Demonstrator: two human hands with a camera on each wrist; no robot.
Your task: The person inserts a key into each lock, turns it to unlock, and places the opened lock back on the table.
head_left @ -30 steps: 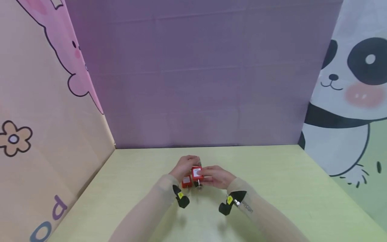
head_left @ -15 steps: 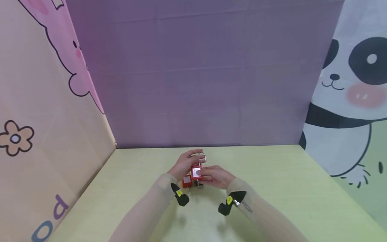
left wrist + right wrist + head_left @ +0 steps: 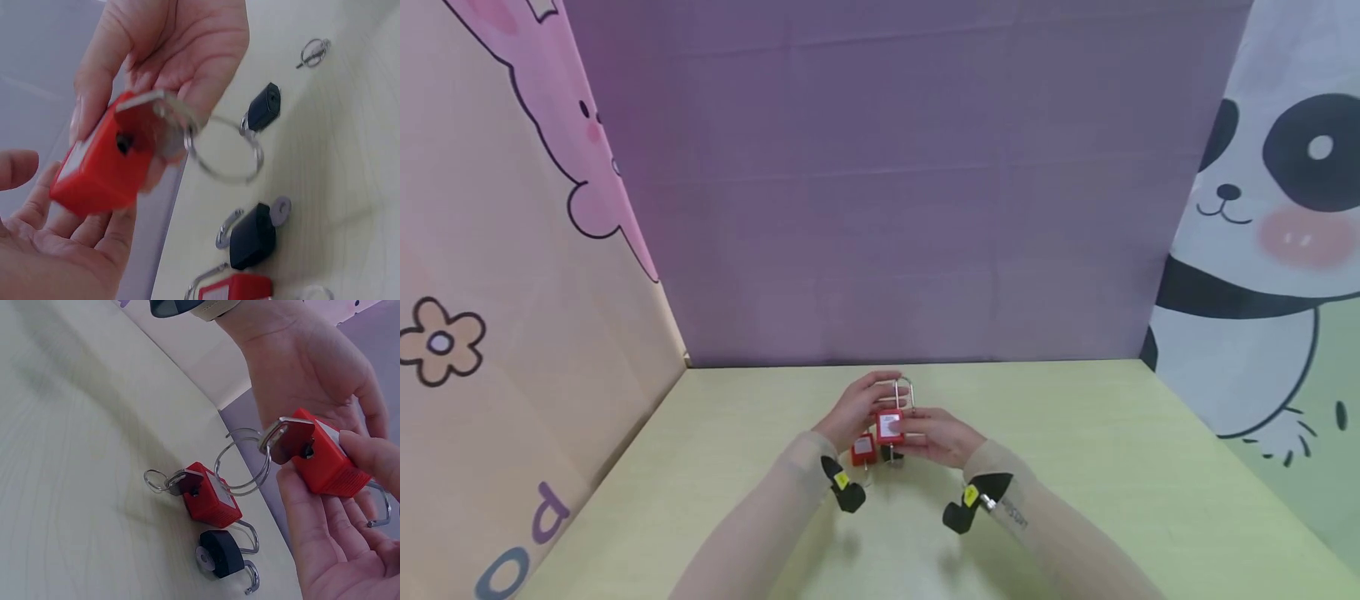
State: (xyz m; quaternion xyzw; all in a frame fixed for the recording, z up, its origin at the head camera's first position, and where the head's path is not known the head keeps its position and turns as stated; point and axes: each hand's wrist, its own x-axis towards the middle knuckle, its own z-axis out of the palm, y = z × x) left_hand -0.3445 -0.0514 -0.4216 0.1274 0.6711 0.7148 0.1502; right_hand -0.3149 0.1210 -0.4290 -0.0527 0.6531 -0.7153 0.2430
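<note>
My right hand (image 3: pixel 940 438) pinches a red padlock (image 3: pixel 890 427) by its body, thumb on the white label. A key on a ring (image 3: pixel 247 469) sticks out of the padlock's keyhole. Its shackle (image 3: pixel 380 505) stands up, with one end free of the body. My left hand (image 3: pixel 856 412) is just behind and left of this padlock, fingers loosely extended by the shackle. In the left wrist view the left palm (image 3: pixel 56 250) faces up with nothing in its grasp. Another red padlock (image 3: pixel 212 499), key in it, lies on the table below.
Beside the second red padlock lies a black padlock (image 3: pixel 222 553) with its shackle open. A further black padlock (image 3: pixel 264 107) and a small key ring (image 3: pixel 314 54) lie on the light wooden table (image 3: pixel 1075 467). A purple backdrop (image 3: pixel 887 208) stands behind.
My left hand has moved up from over the padlock, and its fingers have straightened. The shackle, hidden behind that hand before, now rises raised and open. The right hand keeps its grip.
</note>
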